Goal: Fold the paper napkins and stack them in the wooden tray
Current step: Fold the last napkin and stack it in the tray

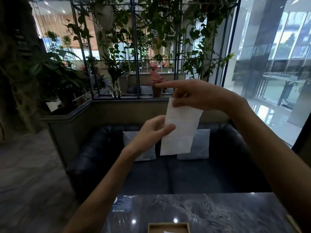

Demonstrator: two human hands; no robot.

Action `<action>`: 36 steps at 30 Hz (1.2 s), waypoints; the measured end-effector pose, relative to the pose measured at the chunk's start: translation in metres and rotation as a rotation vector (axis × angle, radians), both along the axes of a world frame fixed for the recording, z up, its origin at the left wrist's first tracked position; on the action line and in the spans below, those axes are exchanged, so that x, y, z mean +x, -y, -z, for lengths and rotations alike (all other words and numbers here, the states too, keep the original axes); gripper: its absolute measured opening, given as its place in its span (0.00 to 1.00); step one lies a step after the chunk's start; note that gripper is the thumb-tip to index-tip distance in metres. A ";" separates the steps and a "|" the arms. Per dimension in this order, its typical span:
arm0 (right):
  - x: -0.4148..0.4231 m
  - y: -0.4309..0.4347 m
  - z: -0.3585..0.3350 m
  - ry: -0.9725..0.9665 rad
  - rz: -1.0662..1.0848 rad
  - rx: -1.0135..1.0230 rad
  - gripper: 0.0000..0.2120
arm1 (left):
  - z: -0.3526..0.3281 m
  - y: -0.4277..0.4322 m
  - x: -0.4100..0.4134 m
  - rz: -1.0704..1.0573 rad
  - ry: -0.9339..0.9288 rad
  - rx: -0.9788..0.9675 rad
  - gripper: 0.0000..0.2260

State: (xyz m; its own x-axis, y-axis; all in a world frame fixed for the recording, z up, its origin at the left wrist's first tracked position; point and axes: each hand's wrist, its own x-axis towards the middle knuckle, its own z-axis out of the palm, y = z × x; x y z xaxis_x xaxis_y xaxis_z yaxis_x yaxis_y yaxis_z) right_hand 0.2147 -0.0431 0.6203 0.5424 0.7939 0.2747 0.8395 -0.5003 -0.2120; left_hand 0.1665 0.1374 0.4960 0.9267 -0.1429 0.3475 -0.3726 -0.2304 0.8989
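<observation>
The table (218, 212) sits low in view, with the tray (168, 226) at its near edge, something white barely seen inside (maybe an earlier napkin, hard to tell). The napkin (180, 130) is held up in the air, well above both, hanging as a long strip. Its top is pinched by the right hand (198, 96), index finger stuck out straight; its left edge is pinched by the left hand (154, 130). Biggest risk: a crooked fold, since nothing flat is under it. Thin paper could also get torn if it's pulled between the two pinches.
</observation>
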 end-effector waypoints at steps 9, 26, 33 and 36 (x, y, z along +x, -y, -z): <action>0.004 0.024 0.053 -0.065 0.079 0.660 0.45 | 0.004 0.020 -0.002 -0.041 -0.086 -0.493 0.09; 0.001 0.028 0.110 -0.464 0.077 1.041 0.10 | -0.006 0.009 -0.008 -0.022 -0.141 -0.369 0.13; 0.001 0.028 0.104 -0.491 0.072 1.066 0.11 | -0.002 0.003 -0.014 0.027 -0.202 -0.403 0.14; 0.001 0.028 0.104 -0.486 0.081 1.061 0.11 | -0.007 0.004 -0.017 0.037 -0.257 -0.480 0.19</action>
State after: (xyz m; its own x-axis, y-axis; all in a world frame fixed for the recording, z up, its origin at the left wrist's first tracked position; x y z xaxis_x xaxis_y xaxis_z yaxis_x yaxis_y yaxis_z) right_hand 0.2155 -0.0710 0.5164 0.8114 0.2496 0.5286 0.5288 0.0718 -0.8457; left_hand 0.1491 0.1335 0.5028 0.9877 -0.0580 0.1452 -0.1276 0.2376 0.9630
